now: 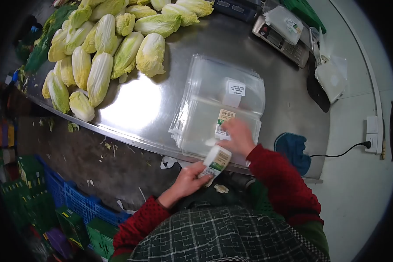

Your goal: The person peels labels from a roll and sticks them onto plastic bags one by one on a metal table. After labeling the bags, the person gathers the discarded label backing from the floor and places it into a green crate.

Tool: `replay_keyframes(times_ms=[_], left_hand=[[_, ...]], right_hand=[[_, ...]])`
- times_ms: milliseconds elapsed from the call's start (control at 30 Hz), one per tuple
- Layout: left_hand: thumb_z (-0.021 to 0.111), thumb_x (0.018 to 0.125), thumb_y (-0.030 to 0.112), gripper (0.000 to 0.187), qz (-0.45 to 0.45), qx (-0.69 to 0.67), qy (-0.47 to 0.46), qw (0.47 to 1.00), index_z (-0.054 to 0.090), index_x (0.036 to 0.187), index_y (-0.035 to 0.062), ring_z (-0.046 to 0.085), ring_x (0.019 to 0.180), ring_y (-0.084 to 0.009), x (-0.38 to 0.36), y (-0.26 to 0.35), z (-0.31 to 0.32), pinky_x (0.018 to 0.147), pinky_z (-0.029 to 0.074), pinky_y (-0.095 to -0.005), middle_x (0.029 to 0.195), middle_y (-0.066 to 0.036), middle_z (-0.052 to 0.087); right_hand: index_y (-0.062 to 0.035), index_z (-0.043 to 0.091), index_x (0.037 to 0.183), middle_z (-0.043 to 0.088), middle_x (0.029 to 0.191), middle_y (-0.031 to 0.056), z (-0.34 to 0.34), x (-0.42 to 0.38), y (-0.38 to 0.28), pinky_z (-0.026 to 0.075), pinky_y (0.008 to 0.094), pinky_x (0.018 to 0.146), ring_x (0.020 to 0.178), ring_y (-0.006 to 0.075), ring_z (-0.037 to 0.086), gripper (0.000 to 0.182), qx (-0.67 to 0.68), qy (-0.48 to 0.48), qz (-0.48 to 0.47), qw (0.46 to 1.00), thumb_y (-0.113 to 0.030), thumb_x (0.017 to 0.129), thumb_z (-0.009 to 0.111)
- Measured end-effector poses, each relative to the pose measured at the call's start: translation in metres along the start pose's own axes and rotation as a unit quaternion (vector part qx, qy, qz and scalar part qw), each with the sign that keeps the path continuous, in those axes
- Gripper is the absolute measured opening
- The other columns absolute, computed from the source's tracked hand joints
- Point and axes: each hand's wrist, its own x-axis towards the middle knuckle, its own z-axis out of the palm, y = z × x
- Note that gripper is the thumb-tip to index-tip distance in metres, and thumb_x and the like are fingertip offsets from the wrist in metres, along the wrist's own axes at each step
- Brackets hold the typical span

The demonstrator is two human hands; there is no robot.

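My left hand (187, 179) is closed around a roll of printed labels (218, 160) at the table's front edge. Over a stack of clear plastic bags (196, 129), my right hand (238, 137) has its fingers curled at the lower right edge of a label (226, 116) with green and beige print. That label lies against the upper bag, and the fingertips cover part of it. Farther up the stack, a white label (236, 88) with small black print shows through the plastic.
Several Chinese cabbages (99, 76) are piled at the table's left. A scale (277, 41) with bags on it stands at the back right. A teal cloth (294, 152) lies near the right edge beside a black power cord (336, 154). Crates (81, 194) stand on the floor at left.
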Motion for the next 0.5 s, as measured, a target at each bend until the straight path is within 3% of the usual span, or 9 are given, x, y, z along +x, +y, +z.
replay_keyframes(times_ms=[100,133,200,267,333,367,433,467,500], left_hand=[[0.066,0.081,0.014,0.019,0.0,0.051,-0.116,0.992,0.064,0.096,0.0028,0.058,0.08,-0.0315,0.007,0.018,0.003,0.069,0.047,-0.0382,0.086,-0.014,0.058],[0.066,0.081,0.014,0.019,-0.003,0.05,-0.117,0.992,0.064,0.096,0.0028,0.058,0.08,-0.0315,0.014,0.015,0.005,0.069,0.047,-0.0382,0.086,-0.014,0.058],[0.065,0.08,0.015,0.017,0.125,0.148,-0.015,0.981,0.062,0.091,0.0024,0.056,0.087,-0.034,0.039,-0.002,0.005,0.072,0.046,-0.0419,0.086,-0.015,0.057],[0.065,0.079,0.015,0.015,0.074,0.157,-0.007,0.985,0.061,0.087,0.0026,0.054,0.091,-0.0353,0.052,-0.012,0.006,0.073,0.046,-0.044,0.087,-0.015,0.058],[0.066,0.079,0.016,0.015,0.024,0.17,0.018,0.985,0.062,0.087,0.0034,0.055,0.086,-0.0358,0.054,-0.018,0.007,0.07,0.045,-0.0443,0.083,-0.016,0.058],[0.066,0.08,0.018,0.016,-0.048,0.178,0.015,0.983,0.064,0.089,0.0044,0.057,0.082,-0.0359,0.051,-0.016,0.006,0.069,0.045,-0.0435,0.082,-0.017,0.059],[0.066,0.08,0.019,0.017,-0.081,0.126,0.016,0.989,0.064,0.089,0.0048,0.058,0.081,-0.0355,0.048,-0.016,0.005,0.069,0.046,-0.0426,0.083,-0.017,0.059],[0.067,0.08,0.019,0.017,-0.112,0.07,0.027,0.991,0.065,0.089,0.0051,0.059,0.08,-0.035,0.053,-0.015,0.004,0.069,0.046,-0.0416,0.085,-0.018,0.06],[0.068,0.081,0.014,0.019,-0.144,0.067,0.023,0.987,0.066,0.095,0.0016,0.061,0.083,-0.0226,0.054,-0.013,0.003,0.072,0.047,-0.034,0.09,-0.012,0.064]], right_hand=[[-0.0083,0.063,0.084,0.056,0.086,0.0078,0.011,-0.001,0.001,0.045,0.04,0.074,0.087,0.0294,0.054,0.025,0.096,0.01,0.031,0.995,-0.027,0.072,0.073],[-0.0072,0.063,0.081,0.057,0.081,0.0076,0.011,-0.001,0.001,0.045,0.04,0.072,0.084,0.029,0.054,0.021,0.143,0.021,0.071,0.987,-0.025,0.075,0.071],[-0.0076,0.064,0.09,0.06,0.079,0.0108,0.001,0.007,0.015,0.048,0.0399,0.071,0.083,0.0275,0.059,0.018,0.127,-0.006,0.045,0.991,-0.022,0.079,0.066],[-0.0061,0.064,0.088,0.062,0.083,0.0119,-0.01,0.022,0.034,0.049,0.0367,0.073,0.083,0.0249,0.06,0.014,0.174,-0.047,0.154,0.971,-0.019,0.082,0.062],[-0.0029,0.064,0.091,0.064,0.088,0.0143,-0.09,0.051,0.035,0.05,0.032,0.072,0.08,0.0201,0.063,0.018,0.443,0.29,0.133,0.838,-0.018,0.083,0.062],[-0.0029,0.064,0.091,0.064,0.088,0.0143,-0.093,0.044,0.029,0.05,0.032,0.072,0.08,0.0201,0.063,0.018,0.444,0.29,0.139,0.837,-0.018,0.083,0.062],[-0.0003,0.063,0.095,0.064,0.085,0.0136,-0.098,0.029,0.012,0.05,0.0294,0.067,0.07,0.0148,0.061,0.021,0.329,0.052,0.15,0.931,-0.016,0.082,0.066],[0.0001,0.064,0.094,0.064,0.08,0.0114,-0.071,0.018,0.007,0.049,0.0282,0.064,0.066,0.0126,0.059,0.02,0.276,0.046,0.079,0.957,-0.014,0.081,0.068],[0.0006,0.065,0.093,0.064,0.075,0.0092,-0.038,0.002,0.0,0.049,0.027,0.061,0.062,0.0105,0.056,0.02,0.225,0.032,0.009,0.974,-0.013,0.08,0.069]])
